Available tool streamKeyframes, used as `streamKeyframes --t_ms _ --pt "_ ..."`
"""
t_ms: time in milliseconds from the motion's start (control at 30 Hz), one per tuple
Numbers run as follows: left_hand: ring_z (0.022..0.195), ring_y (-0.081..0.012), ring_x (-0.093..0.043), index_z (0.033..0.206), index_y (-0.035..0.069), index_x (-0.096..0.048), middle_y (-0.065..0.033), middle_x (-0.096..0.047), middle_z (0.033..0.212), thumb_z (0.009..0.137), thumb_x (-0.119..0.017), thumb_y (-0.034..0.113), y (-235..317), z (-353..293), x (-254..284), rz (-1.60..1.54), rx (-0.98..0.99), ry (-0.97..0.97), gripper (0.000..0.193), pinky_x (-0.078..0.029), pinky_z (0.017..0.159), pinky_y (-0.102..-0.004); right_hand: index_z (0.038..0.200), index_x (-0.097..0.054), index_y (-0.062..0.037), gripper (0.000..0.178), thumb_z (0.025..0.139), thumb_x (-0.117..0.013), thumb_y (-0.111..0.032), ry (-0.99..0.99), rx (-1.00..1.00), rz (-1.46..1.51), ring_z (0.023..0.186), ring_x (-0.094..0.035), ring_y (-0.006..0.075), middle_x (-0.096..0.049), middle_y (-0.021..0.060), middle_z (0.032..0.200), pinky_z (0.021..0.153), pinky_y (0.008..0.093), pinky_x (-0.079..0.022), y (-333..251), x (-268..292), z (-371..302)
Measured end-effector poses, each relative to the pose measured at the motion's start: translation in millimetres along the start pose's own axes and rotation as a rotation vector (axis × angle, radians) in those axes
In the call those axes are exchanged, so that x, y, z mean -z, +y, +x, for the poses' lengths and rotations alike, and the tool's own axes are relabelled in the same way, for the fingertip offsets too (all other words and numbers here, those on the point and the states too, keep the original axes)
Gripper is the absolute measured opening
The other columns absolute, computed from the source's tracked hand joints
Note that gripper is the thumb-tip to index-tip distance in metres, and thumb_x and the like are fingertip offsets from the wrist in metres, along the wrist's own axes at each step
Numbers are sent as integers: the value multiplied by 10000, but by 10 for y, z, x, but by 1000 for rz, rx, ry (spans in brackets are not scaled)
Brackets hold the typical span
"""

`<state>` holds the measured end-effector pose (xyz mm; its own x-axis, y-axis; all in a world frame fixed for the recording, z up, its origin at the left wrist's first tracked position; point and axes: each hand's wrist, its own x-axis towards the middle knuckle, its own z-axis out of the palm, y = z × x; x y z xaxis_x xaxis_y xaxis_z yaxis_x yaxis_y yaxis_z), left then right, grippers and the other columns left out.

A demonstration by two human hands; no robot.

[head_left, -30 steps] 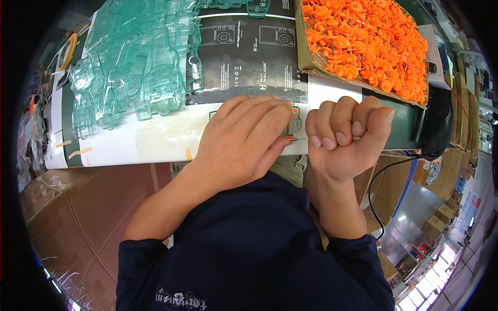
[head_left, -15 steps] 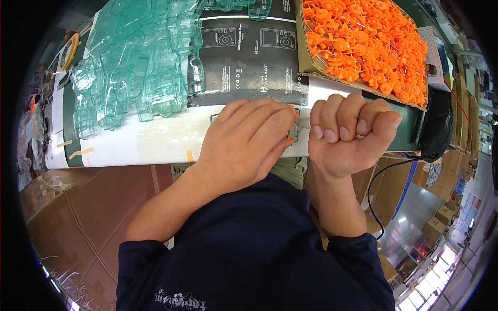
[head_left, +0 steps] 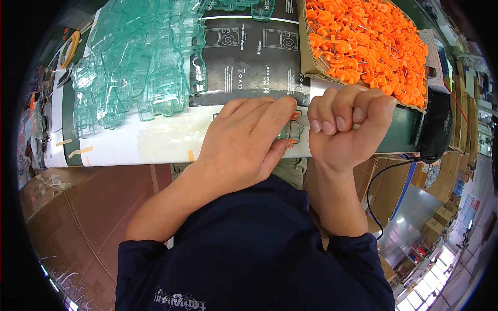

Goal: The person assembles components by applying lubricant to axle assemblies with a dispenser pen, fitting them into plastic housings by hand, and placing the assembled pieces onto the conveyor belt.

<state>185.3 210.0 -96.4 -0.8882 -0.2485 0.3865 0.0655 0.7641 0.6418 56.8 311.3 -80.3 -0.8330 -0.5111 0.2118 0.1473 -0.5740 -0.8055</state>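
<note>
My left hand (head_left: pixel 244 137) is closed over a clear green plastic casing (head_left: pixel 293 132) at the table's near edge, hiding most of it. The thumb lies along the near side and the fingers along the far side. Bits of orange show at the casing's uncovered right end. Just right of it, my right hand (head_left: pixel 348 124) is curled like a fist, palm side up, with the thumb raised. A pale, narrow tip (head_left: pixel 302 121) shows between the right fingers and the casing; the rest of it is hidden.
Many clear green plastic casings (head_left: pixel 161 88) are heaped at the left of the table. A cardboard box (head_left: pixel 311 65) full of orange gears on metal shafts stands at the back right. Black printed sheeting (head_left: pixel 244 67) covers the middle. A tape roll (head_left: pixel 69 50) lies far left; a black cable (head_left: pixel 369 194) hangs at right.
My left index finger and thumb have drawn back slightly, so more of the casing's right end shows. My right hand has shifted a little up and to the left.
</note>
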Motion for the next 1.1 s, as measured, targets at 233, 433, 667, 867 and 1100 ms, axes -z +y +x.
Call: streamKeyframes --t_ms 233,433,667,867,1100 --pt "1046 -247 -652 1286 41 -534 -84 -672 1082 746 -734 75 10 -13 10 4 21 -15 577 -447 931 -343 747 -419 -145 424 1097 -434 -383 25 -84 -1 439 -338 97 -381 -7 549 400 248 -307 -4 -74 35" --pt "1017 -261 -652 1291 36 -542 -77 -686 1106 734 -756 69 4 -6 8 -40 30 11 598 -465 918 -355 766 -430 -136 380 1089 -445 -336 6 -44 -67 436 -322 100 -390 6 551 399 253 -298 41 -135 -34" --pt "1007 -273 -650 1298 41 -565 -67 -694 1148 740 -770 69 51 18 45 -51 98 -76 596 -479 918 -368 752 -407 -174 392 1084 -433 -380 36 11 -128 409 -298 85 -373 -19 545 387 247 -272 75 -139 -40" --pt "1027 -268 -650 1275 49 -595 -58 -692 1173 769 -759 73 33 -63 -40 33 17 4 532 -476 927 -366 747 -396 -180 418 1092 -425 -416 150 -17 61 413 -307 89 -369 -28 541 388 247 -273 -119 37 -101" --pt "1098 -241 -654 1236 42 -618 -40 -687 1245 799 -758 103 15 -94 -94 108 -25 38 463 -475 940 -362 747 -388 -184 462 1098 -400 -485 -23 -11 88 425 -313 88 -348 -37 539 390 249 -274 -109 46 -265"
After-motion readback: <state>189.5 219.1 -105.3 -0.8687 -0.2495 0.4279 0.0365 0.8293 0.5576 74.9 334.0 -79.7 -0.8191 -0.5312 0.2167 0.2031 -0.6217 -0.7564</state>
